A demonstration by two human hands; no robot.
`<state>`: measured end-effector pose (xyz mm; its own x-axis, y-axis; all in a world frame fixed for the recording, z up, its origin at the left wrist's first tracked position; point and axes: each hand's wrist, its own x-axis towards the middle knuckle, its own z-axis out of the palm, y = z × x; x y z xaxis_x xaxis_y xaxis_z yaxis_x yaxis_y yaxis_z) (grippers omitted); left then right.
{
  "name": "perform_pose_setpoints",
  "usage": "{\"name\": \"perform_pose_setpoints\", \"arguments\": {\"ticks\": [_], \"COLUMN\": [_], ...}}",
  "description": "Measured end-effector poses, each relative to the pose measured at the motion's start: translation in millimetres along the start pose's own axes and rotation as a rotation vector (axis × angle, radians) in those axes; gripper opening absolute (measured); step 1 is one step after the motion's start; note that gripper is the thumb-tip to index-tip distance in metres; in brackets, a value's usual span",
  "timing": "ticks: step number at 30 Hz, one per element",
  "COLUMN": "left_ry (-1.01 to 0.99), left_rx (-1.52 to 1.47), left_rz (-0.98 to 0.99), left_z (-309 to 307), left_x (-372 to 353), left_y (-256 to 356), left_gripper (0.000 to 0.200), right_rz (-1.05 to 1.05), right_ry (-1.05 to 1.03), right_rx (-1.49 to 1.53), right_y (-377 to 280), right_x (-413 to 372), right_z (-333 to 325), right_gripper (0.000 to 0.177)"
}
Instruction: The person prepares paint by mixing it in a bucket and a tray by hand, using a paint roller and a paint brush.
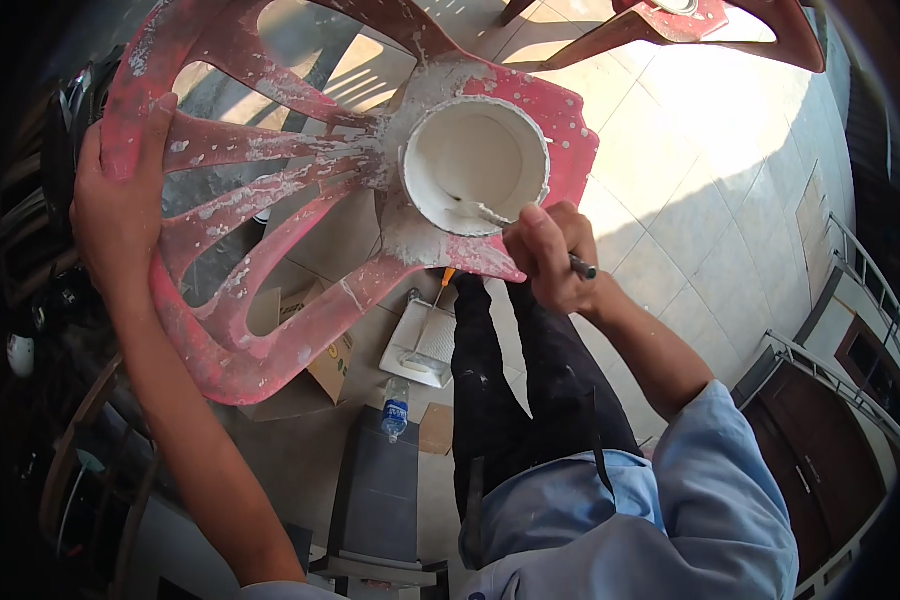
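Observation:
A white bucket (475, 160) of white paint or putty stands on the seat of a red plastic chair (270, 180) spattered with white. My right hand (548, 255) is shut on a metal-handled tool (582, 267) whose tip reaches into the bucket at its near rim. My left hand (120, 205) grips the top edge of the chair's slatted backrest at the far left. My dark trousers and light blue shirt show below the chair.
On the tiled floor below lie a paint roller tray (422, 342), a water bottle (395, 408) and a cardboard box (328, 365). A second red chair (710, 25) stands at the top right. Dark clutter fills the left edge; railings run along the right.

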<state>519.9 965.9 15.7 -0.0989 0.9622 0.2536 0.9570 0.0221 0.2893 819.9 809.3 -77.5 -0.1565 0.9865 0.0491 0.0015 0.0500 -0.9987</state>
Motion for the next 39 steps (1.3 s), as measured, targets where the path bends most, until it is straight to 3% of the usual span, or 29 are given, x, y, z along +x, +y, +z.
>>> {"name": "perform_pose_setpoints", "arguments": {"ticks": [1, 4, 7, 9, 10, 12, 15, 18, 21, 23, 26, 29, 32, 36, 37, 38, 39], "left_ry": [0.008, -0.007, -0.003, -0.001, -0.005, -0.005, -0.005, 0.001, 0.015, 0.002, -0.001, 0.028, 0.007, -0.005, -0.006, -0.001, -0.005], "left_rx": [0.014, -0.006, -0.023, -0.018, -0.018, -0.019, -0.004, 0.013, 0.021, 0.018, -0.004, 0.077, -0.005, 0.019, 0.008, -0.001, -0.008], "left_rz": [0.0, -0.013, 0.001, 0.004, 0.001, -0.006, -0.023, -0.024, -0.012, -0.027, -0.028, -0.042, -0.038, -0.024, -0.018, -0.017, -0.019], "left_z": [1, 2, 3, 3, 3, 1, -2, 0, 2, 1, 1, -1, 0, -1, 0, 1, 0], "left_x": [2, 1, 2, 1, 1, 3, 0, 0, 0, 0, 0, -1, 0, -1, -1, 0, 2], "left_y": [-2, -5, -4, -2, -1, -1, -1, 4, 2, 5, 5, 5, 3, 7, 6, 5, 7], "left_gripper": [0.062, 0.061, 0.06, 0.061, 0.061, 0.061, 0.062, 0.061, 0.061, 0.062, 0.063, 0.061, 0.058, 0.057, 0.056, 0.056, 0.056], "right_rz": [0.081, -0.103, -0.323, -0.378, -0.195, -0.102, 0.044, -0.122, -0.316, -0.235, -0.043, 0.052, -0.068, -0.181, -0.148, -0.101, -0.013], "right_ry": [-0.036, 0.006, 0.224, 0.375, 0.337, 0.134, -0.018, 0.243, 0.317, 0.469, 0.162, -0.037, 0.191, 0.384, 0.38, 0.34, 0.155], "right_rx": [-0.064, -0.29, -0.359, -0.157, -0.048, -0.08, -0.042, -0.218, -0.24, -0.031, -0.118, -0.052, -0.255, -0.179, 0.0, -0.007, 0.003], "right_y": [-2, -20, -11, -1, -3, 6, 5, -19, -11, 1, 7, 2, -11, 3, -1, 4, 11], "right_x": [1, 54, 90, 74, 51, 3, -12, 59, 93, 76, 9, -5, 64, 89, 70, 47, 20], "right_z": [-25, -56, -13, 27, 36, 30, -38, -61, -15, 27, 20, -41, -61, 8, 21, 29, 25], "right_gripper": [0.059, 0.06, 0.055, 0.051, 0.052, 0.054, 0.059, 0.052, 0.052, 0.054, 0.055, 0.058, 0.057, 0.057, 0.052, 0.052, 0.053]}}
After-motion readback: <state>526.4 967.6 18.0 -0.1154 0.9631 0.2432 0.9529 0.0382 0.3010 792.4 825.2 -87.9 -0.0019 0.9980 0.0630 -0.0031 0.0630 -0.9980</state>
